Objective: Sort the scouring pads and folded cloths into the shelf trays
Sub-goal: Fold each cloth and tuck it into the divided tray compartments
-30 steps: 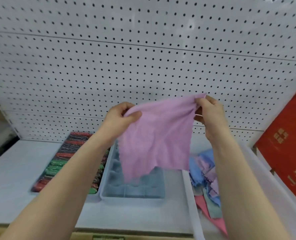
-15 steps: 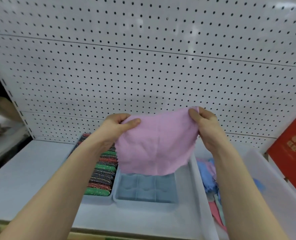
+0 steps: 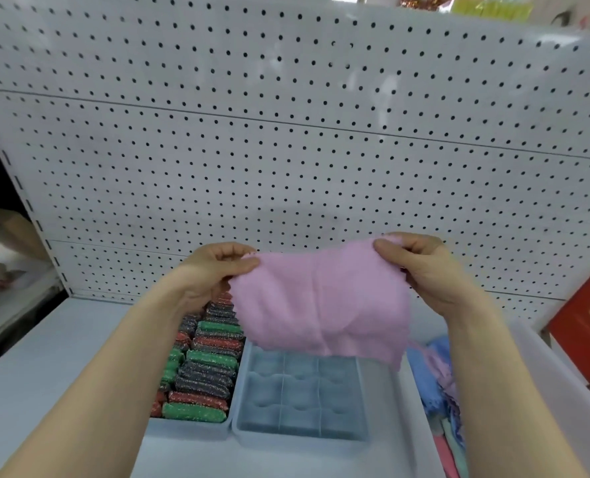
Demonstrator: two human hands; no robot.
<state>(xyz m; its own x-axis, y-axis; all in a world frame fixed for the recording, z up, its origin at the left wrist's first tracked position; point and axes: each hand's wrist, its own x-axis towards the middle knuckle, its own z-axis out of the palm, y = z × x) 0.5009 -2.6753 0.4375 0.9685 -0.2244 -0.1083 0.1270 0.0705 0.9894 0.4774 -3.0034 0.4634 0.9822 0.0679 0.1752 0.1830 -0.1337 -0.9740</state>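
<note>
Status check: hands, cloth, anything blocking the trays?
Left hand and right hand each pinch a top corner of the pink cloth. Cloth hangs above the divided tray, not in it. Nothing blocking.

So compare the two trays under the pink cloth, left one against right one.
The left tray is packed with rows of glittery green, red and dark scouring pads; the right tray holds nothing visible. The right tray is split by dividers into a grid of compartments, while no dividers show in the left tray. Both are pale plastic, sitting side by side on the shelf.
</note>
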